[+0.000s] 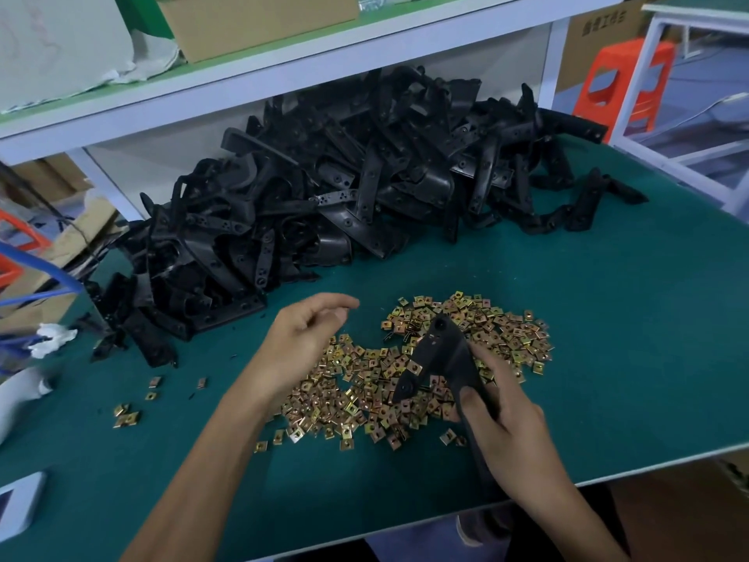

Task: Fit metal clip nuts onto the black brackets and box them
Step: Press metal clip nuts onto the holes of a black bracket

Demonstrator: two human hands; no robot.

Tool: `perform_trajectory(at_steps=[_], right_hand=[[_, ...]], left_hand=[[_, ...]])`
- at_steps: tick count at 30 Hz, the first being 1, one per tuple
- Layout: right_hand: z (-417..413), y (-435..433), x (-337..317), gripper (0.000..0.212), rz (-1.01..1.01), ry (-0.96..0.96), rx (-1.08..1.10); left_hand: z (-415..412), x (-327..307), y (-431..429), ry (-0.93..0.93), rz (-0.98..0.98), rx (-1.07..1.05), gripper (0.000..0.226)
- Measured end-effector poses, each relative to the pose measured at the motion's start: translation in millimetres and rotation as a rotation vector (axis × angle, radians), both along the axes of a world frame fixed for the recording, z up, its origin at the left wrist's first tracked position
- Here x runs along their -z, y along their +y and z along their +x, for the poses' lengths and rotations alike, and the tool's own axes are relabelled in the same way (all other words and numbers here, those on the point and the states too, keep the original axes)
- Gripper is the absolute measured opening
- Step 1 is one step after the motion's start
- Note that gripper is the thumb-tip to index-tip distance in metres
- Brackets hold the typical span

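Observation:
A big heap of black brackets [344, 188] lies across the back of the green table [608, 318]. In front of it spreads a pile of brass-coloured metal clip nuts [364, 383]. My right hand [506, 423] grips one black bracket [441, 358] by its lower arm and holds it tilted over the nuts, its upper end pointing away from me. My left hand [304, 338] hovers over the left part of the nut pile with fingers loosely curled and holds nothing that I can see.
A few stray clip nuts [129, 415] lie at the left front. A white shelf [243, 75] with a cardboard box [259, 22] hangs over the heap. Blue cables [36, 285] and white rags sit at the left edge; an orange stool [624, 87] stands at the far right.

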State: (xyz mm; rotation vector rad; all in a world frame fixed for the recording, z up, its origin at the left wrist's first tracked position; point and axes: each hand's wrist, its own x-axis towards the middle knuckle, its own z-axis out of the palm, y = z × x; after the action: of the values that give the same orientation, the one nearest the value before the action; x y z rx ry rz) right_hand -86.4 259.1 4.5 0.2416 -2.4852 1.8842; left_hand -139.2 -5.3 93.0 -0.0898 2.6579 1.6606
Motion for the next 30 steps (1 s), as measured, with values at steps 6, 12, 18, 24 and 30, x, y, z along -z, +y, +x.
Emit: perform_trajectory(at_steps=[6, 12, 18, 24, 30], right_hand=[[1.7, 2.2, 3.6, 0.05, -0.012, 0.03, -0.02], [2.3, 1.0, 6.5, 0.047, -0.014, 0.065, -0.027], [2.5, 0.3, 4.1, 0.047, -0.019, 0.071, -0.031], [2.5, 1.0, 2.0, 0.047, 0.002, 0.058, -0.031], [0.8, 2.0, 0.9, 0.048, 0.026, 0.04, -0.072]], left_hand=[[18.2, -9.4, 37.0, -0.051, 0.366, -0.033, 0.018], [18.5, -7.5, 57.3, -0.057, 0.273, -0.024, 0.017], [16.7, -6.2, 66.3, -0.081, 0.263, -0.02, 0.017], [17.4, -5.4, 66.2, -0.12, 0.303, 0.009, 0.018], [17.4, -2.1, 69.4, -0.111, 0.31, -0.023, 0.017]])
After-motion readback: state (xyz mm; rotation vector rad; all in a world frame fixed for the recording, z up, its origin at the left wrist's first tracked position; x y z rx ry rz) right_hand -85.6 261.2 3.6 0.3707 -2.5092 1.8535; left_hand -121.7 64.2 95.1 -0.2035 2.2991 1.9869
